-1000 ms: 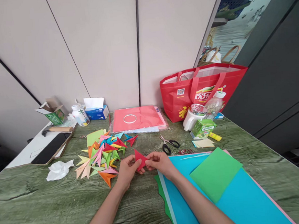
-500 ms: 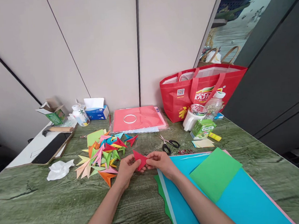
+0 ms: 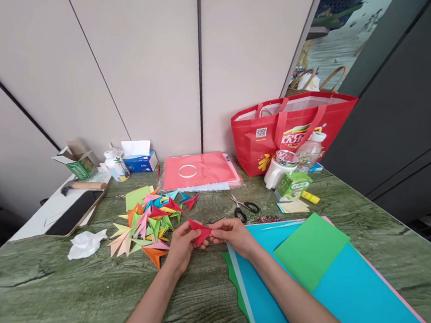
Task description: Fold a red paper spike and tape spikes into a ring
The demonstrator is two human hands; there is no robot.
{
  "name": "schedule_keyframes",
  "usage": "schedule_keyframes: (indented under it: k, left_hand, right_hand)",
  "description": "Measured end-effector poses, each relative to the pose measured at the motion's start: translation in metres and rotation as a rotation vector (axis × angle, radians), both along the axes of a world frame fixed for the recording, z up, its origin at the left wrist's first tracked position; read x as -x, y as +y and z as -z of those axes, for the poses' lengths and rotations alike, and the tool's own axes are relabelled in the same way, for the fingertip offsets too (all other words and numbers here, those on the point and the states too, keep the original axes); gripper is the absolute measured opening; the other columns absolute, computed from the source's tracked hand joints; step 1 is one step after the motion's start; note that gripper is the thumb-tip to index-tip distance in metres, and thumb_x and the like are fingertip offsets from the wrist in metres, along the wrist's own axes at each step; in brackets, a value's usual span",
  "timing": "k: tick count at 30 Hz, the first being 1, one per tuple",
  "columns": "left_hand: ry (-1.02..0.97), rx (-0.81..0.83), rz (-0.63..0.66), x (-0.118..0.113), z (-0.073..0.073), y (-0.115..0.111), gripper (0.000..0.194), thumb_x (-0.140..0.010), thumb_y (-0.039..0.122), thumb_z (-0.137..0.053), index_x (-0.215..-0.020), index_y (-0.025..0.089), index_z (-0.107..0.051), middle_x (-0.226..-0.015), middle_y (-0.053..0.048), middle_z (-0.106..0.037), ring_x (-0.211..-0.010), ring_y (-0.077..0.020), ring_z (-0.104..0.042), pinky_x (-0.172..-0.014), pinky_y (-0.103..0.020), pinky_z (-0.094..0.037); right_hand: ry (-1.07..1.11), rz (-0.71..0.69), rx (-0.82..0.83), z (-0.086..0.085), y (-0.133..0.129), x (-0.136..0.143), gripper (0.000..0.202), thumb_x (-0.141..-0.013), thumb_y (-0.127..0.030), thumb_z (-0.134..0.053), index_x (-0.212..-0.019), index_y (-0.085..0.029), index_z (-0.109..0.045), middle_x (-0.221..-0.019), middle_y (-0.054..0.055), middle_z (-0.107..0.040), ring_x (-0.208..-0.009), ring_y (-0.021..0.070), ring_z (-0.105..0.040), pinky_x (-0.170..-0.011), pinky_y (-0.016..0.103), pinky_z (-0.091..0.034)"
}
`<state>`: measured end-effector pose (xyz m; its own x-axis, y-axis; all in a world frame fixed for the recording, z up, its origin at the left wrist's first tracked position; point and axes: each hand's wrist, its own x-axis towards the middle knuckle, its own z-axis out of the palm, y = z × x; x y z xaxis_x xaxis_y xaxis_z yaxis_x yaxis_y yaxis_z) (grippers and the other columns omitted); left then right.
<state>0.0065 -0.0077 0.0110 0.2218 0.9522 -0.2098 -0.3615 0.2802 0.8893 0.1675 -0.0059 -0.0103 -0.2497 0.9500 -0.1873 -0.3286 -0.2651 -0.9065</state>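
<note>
Pinching a folded red paper [image 3: 202, 235], the left hand [image 3: 181, 244] and the right hand [image 3: 233, 234] have their fingers closed on its opposite sides above the worktop [image 3: 200, 297], between a pile of colourful folded pieces [image 3: 154, 228] and a blue sheet [image 3: 348, 290].

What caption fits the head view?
Two hands hold folded red paper beside a pile of colorful paper shapes, scissors lying nearby.

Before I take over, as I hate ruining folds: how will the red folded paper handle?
The red folded paper is probably light, being small and thin. It likely has some stiffness, as its upper tip stands out unsupported. That narrow tip might crease.
</note>
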Motion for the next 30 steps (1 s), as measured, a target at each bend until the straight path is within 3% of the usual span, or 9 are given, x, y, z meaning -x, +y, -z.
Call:
schedule_keyframes:
  k: [6, 10, 16, 23, 30]
  left_hand:
    - [0.005, 0.015, 0.009, 0.0001, -0.0023, -0.0005, 0.008, -0.061, 0.016, -0.062, -0.068, 0.015, -0.056, -0.05, 0.002, -0.06, -0.044, -0.0122, -0.057, -0.044, -0.022, -0.045]
    - [0.081, 0.001, 0.053, -0.001, -0.0033, -0.0015, 0.007, -0.061, 0.016, -0.06, -0.066, 0.016, -0.056, -0.048, 0.002, -0.059, -0.042, -0.012, -0.055, -0.044, -0.022, -0.044]
    - [0.141, -0.008, 0.078, -0.0016, -0.0025, -0.0024, 0.004, -0.062, 0.016, -0.059, -0.065, 0.016, -0.056, -0.046, 0.003, -0.059, -0.042, -0.0125, -0.055, -0.042, -0.021, -0.041]
    - [0.141, -0.002, 0.075, -0.0024, -0.0047, -0.0024, 0.005, -0.06, 0.017, -0.059, -0.064, 0.016, -0.056, -0.046, 0.003, -0.058, -0.043, -0.0129, -0.055, -0.041, -0.021, -0.04]
    - [0.206, -0.105, 0.154, -0.0023, -0.0039, -0.0041, 0.008, -0.065, 0.021, -0.062, -0.069, 0.016, -0.057, -0.05, 0.003, -0.058, -0.043, -0.0107, -0.053, -0.04, -0.019, -0.039]
  right_hand:
    - [0.062, -0.077, 0.048, -0.005, -0.0002, -0.0016, 0.035, -0.058, -0.038, -0.076, -0.08, -0.012, -0.068, -0.067, 0.005, -0.07, -0.064, 0.0142, -0.066, -0.064, 0.026, -0.053]
    - [-0.014, -0.082, 0.124, -0.0075, -0.0006, 0.0018, 0.039, -0.063, -0.049, -0.069, -0.072, -0.011, -0.065, -0.059, 0.004, -0.066, -0.053, 0.0106, -0.062, -0.052, 0.021, -0.05]
    - [-0.18, -0.17, 0.111, -0.01, -0.0025, 0.0021, 0.043, -0.061, -0.053, -0.067, -0.06, -0.011, -0.061, -0.054, 0.001, -0.062, -0.041, 0.0066, -0.054, -0.042, 0.019, -0.043]
    - [-0.228, -0.186, 0.046, -0.0086, -0.0017, 0.0013, 0.042, -0.06, -0.052, -0.068, -0.058, -0.011, -0.059, -0.051, 0.0, -0.06, -0.04, 0.0069, -0.051, -0.04, 0.019, -0.039]
    - [-0.147, -0.234, 0.036, -0.0078, -0.0036, 0.003, 0.044, -0.064, -0.055, -0.063, -0.071, -0.012, -0.061, -0.059, 0.002, -0.065, -0.046, 0.0078, -0.057, -0.047, 0.02, -0.045]
